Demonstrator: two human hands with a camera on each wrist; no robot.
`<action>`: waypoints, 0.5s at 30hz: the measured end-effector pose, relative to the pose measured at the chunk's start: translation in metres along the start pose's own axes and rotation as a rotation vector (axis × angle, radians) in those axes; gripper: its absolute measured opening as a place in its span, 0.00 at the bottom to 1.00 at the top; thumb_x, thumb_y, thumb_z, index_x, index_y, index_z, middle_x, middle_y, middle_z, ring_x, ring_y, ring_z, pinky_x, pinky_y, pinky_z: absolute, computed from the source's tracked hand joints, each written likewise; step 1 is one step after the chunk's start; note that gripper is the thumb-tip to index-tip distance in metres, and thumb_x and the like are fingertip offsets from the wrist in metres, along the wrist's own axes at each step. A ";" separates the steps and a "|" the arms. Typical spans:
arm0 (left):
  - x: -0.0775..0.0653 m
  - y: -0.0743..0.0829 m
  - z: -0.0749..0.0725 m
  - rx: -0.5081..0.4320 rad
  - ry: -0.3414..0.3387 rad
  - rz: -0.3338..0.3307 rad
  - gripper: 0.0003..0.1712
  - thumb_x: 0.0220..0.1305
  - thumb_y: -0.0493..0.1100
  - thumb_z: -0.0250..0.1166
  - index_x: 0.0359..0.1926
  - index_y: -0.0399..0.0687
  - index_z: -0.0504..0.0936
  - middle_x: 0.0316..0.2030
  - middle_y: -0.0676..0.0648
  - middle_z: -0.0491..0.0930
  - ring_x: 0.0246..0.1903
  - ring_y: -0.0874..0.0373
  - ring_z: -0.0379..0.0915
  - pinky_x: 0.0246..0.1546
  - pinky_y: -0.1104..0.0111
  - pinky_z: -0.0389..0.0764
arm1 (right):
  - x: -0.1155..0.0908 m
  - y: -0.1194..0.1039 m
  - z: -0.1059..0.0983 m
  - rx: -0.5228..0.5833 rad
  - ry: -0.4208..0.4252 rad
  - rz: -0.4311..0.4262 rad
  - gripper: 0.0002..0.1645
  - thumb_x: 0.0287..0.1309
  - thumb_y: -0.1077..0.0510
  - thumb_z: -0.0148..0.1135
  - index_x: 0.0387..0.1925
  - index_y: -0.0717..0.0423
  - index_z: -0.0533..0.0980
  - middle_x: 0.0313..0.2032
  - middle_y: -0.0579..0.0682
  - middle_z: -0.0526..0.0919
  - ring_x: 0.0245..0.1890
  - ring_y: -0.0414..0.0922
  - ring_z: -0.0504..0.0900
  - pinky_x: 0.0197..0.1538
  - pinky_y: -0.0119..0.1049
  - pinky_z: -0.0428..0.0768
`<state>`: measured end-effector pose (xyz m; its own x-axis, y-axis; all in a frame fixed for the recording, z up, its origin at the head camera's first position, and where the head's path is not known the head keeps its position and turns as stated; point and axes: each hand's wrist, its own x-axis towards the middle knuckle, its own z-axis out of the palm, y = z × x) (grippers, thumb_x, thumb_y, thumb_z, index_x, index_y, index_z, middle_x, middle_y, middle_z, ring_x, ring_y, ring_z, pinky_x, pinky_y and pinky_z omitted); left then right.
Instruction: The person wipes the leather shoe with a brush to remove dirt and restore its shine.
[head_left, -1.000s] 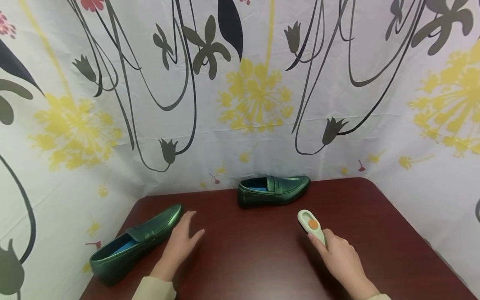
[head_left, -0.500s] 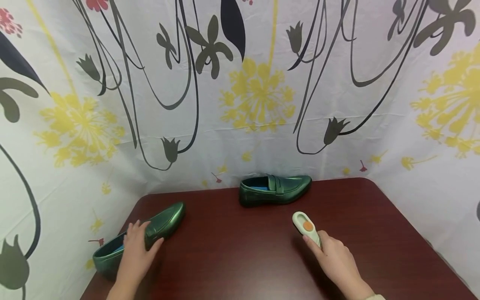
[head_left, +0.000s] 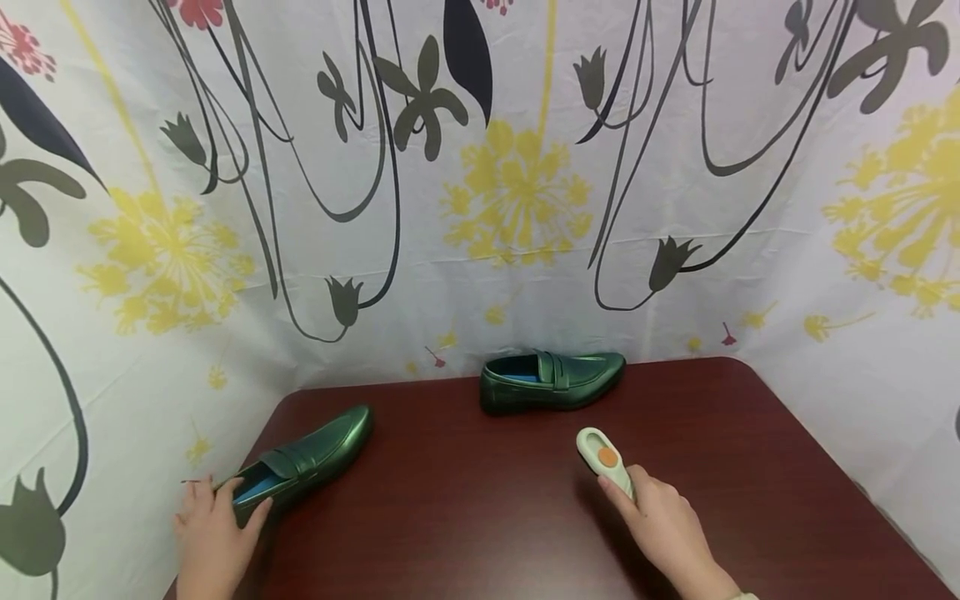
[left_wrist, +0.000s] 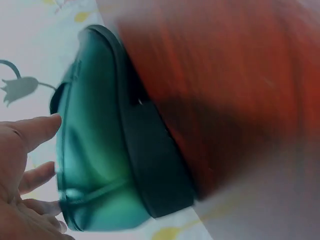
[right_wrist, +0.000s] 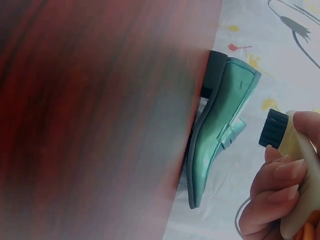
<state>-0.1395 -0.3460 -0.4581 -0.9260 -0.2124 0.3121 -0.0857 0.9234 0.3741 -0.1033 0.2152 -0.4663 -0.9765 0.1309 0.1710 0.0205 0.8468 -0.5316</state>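
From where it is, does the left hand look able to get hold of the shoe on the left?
Probably yes. The left hand appears to hold nothing, its fingertips are right at the back of the shoe, and nothing visible blocks the way.

The near shoe (head_left: 322, 454) and the far shoe (head_left: 573, 379) are showing smooth, leather-like uppers, glossy with a metallic sheen; the near one's heel (left_wrist: 157, 160) is looking matt. The table (head_left: 465, 483) is showing wood-like grain under a smooth, softly gleaming finish. The curtain (head_left: 420, 225) is hanging as matt printed cloth, lightly creased. The tool (head_left: 618, 478) is looking like smooth, low-sheen plastic; its dark end (right_wrist: 273, 128) is appearing ridged.
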 end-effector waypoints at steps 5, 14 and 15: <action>-0.002 -0.019 -0.001 -0.086 -0.064 -0.191 0.42 0.66 0.51 0.68 0.65 0.23 0.62 0.70 0.16 0.43 0.71 0.22 0.36 0.67 0.31 0.54 | -0.001 -0.001 0.001 -0.001 0.001 -0.003 0.28 0.69 0.33 0.55 0.42 0.54 0.76 0.20 0.44 0.70 0.23 0.43 0.69 0.26 0.38 0.65; -0.003 -0.037 -0.002 -0.129 -0.104 -0.327 0.44 0.61 0.62 0.70 0.54 0.28 0.64 0.43 0.26 0.73 0.38 0.40 0.72 0.35 0.54 0.79 | -0.001 -0.003 0.004 0.012 0.012 -0.012 0.27 0.69 0.34 0.56 0.41 0.54 0.77 0.20 0.43 0.70 0.23 0.43 0.69 0.26 0.38 0.66; -0.002 -0.037 -0.002 -0.129 -0.114 -0.335 0.43 0.61 0.63 0.70 0.53 0.29 0.64 0.40 0.28 0.74 0.35 0.42 0.72 0.31 0.58 0.78 | -0.001 -0.003 0.004 0.012 0.012 -0.016 0.27 0.69 0.34 0.56 0.42 0.55 0.77 0.20 0.43 0.70 0.23 0.43 0.69 0.26 0.38 0.66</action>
<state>-0.1333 -0.3806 -0.4707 -0.8901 -0.4521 0.0577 -0.3504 0.7596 0.5479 -0.1033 0.2106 -0.4686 -0.9741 0.1239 0.1894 0.0025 0.8426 -0.5385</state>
